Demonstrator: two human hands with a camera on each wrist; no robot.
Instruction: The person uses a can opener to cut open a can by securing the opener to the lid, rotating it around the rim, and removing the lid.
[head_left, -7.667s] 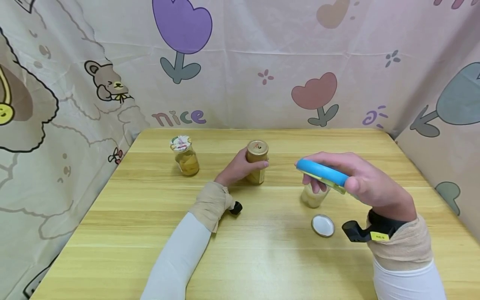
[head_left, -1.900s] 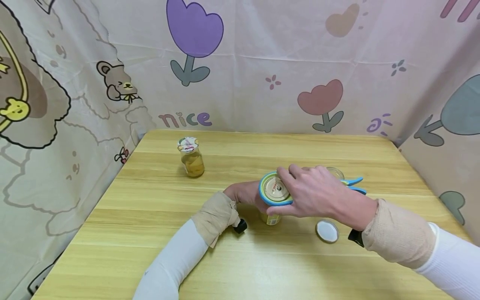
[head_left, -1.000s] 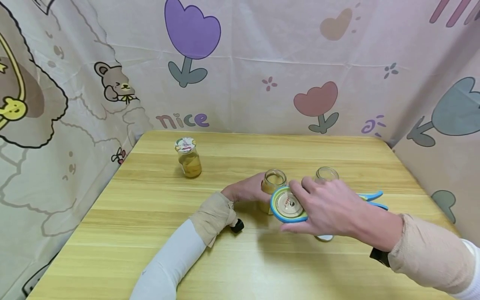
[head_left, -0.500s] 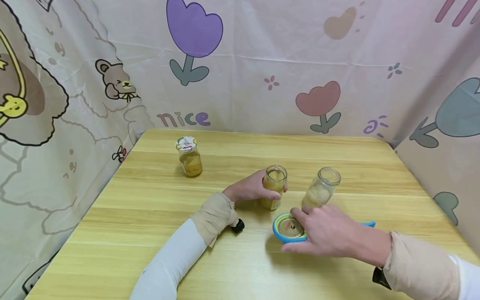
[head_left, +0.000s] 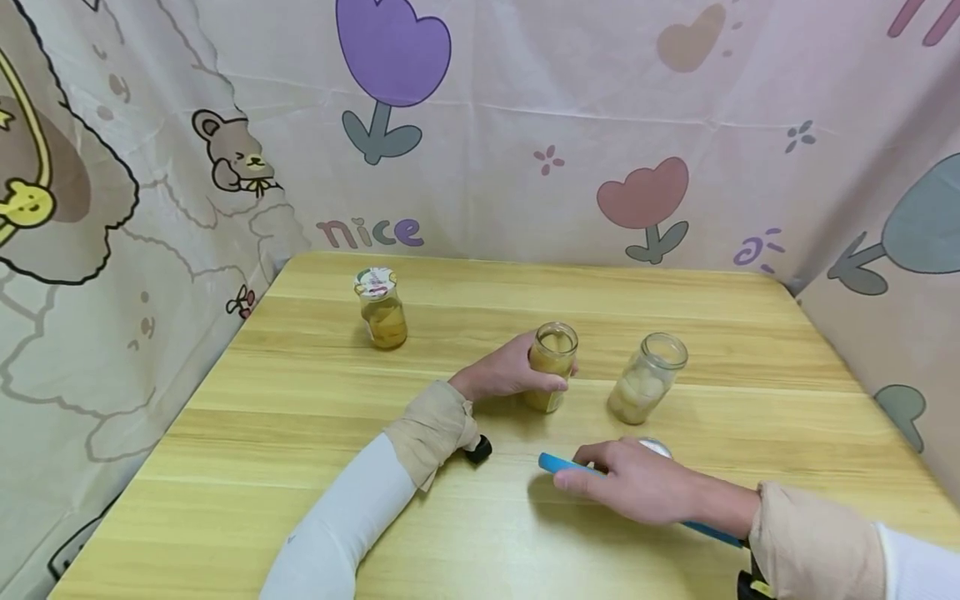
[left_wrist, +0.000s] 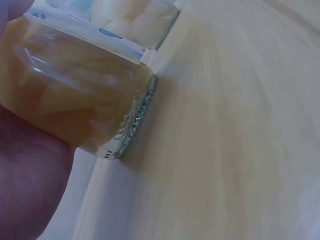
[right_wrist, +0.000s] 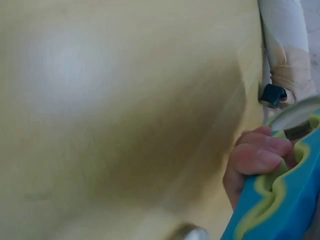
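Observation:
My left hand [head_left: 504, 370] grips a lidless glass jar [head_left: 552, 360] of yellow fruit pieces, upright on the table. The left wrist view shows this jar's base close to the wood, with the thumb side against the glass. Low over the table at the right, my right hand [head_left: 647, 485] holds a blue and green jar opener [head_left: 557, 463], tilted nearly edge-on. A metal lid [right_wrist: 296, 119] sits in the opener's ring, seen in the right wrist view. Beyond that hand stands a second open jar [head_left: 640, 387] with pale round fruit.
A closed jar [head_left: 386, 322] of yellow fruit with a printed lid stands at the back left. A loose lid [head_left: 656, 447], white inside, lies on the wooden table [head_left: 300, 433], partly behind my right hand. Patterned cloth [head_left: 495, 192] hangs along the back and sides.
The fruit jar has lost its lid, which came away in the opener. My right hand has moved off the jar toward the near right, turning the opener over. The left hand keeps its grip.

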